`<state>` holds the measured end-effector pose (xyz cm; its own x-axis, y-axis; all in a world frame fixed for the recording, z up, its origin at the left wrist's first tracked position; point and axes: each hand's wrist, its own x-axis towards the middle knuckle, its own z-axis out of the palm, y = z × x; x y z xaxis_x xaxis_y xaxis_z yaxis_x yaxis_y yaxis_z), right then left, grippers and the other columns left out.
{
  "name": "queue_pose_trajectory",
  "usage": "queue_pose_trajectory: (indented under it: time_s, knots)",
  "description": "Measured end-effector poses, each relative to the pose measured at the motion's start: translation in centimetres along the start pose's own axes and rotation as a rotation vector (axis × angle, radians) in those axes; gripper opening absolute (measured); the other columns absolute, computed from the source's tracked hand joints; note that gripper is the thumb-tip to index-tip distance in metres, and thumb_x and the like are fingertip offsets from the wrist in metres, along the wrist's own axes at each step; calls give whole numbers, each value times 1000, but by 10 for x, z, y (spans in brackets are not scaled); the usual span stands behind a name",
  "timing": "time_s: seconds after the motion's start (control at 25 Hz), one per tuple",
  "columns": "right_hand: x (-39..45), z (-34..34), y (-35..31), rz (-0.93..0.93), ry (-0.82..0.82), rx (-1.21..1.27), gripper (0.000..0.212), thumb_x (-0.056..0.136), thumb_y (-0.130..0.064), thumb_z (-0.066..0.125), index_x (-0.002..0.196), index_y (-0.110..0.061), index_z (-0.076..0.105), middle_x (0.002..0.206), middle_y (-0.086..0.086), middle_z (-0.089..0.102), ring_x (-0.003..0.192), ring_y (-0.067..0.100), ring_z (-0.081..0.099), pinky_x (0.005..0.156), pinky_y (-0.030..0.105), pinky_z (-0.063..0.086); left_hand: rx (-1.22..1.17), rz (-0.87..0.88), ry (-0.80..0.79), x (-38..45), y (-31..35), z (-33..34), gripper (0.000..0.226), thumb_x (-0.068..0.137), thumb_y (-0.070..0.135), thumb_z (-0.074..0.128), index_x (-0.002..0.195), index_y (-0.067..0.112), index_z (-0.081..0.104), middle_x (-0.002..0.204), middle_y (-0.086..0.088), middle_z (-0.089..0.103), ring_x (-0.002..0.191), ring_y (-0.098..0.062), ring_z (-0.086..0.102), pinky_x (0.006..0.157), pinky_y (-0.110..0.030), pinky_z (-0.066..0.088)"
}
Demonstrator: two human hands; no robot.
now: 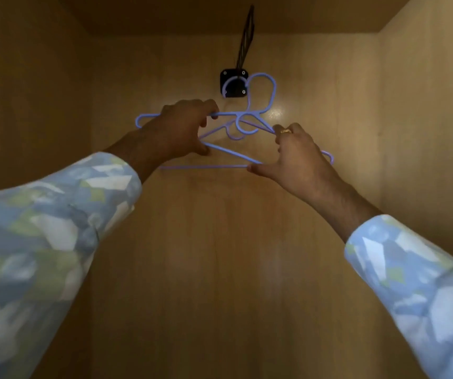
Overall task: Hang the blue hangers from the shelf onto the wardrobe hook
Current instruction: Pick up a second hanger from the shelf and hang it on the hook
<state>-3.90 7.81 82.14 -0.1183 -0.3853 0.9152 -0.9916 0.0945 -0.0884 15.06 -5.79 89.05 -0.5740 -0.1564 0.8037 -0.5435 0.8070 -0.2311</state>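
Several thin blue hangers (230, 153) are bunched together just below a black wardrobe hook (234, 82) on the back wall. One hanger's curved top (270, 90) loops up to the right of the hook's plate, and another pale curve lies across the plate itself. My left hand (181, 128) grips the hangers' upper bars on the left. My right hand (297, 157), with a ring on one finger, pinches the bars on the right. The hangers' ends stick out past both hands.
A dark rod (245, 36) rises from the hook plate towards the wardrobe ceiling. Brown wooden walls close in on the left (28, 105) and right (433, 119). My patterned blue sleeves fill the lower corners.
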Motion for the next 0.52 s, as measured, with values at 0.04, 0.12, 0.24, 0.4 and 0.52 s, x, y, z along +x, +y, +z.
queue_pose_trajectory:
  time_s: [0.04,0.12,0.24,0.4,0.52]
  knots:
    - [11,3,-2,1,-5,3,82,69,-55,81,130,-7,52,117,10,52,101,25,61,79,30,47,12,-2,4,8,-7,-3,72,61,33,90,122,25,52,107,-2,64,98,-25,60,85,-45,49]
    - [28,9,-5,0,-14,-1,79,69,-54,81,125,-6,55,115,9,51,98,25,60,75,29,44,36,-2,21,21,-19,-6,70,60,33,90,119,25,53,105,-2,64,97,-24,60,82,-43,46]
    - [41,11,-8,7,1,4,81,69,-53,82,129,-5,55,118,11,51,101,25,59,78,30,46,63,6,42,32,-27,-10,69,60,34,90,117,25,53,101,-1,63,93,-22,59,76,-39,40]
    - [39,13,-15,-18,-72,31,89,70,-50,83,139,-6,48,124,13,51,104,27,61,87,36,52,58,-45,23,14,-31,-15,68,57,36,91,114,25,54,96,1,62,88,-21,59,72,-38,43]
    - [28,19,-14,-74,-118,1,100,71,-45,84,149,-9,33,136,13,47,121,28,52,98,42,49,25,-129,19,-23,-24,2,77,60,35,89,124,21,51,110,-8,63,94,-28,60,82,-46,50]
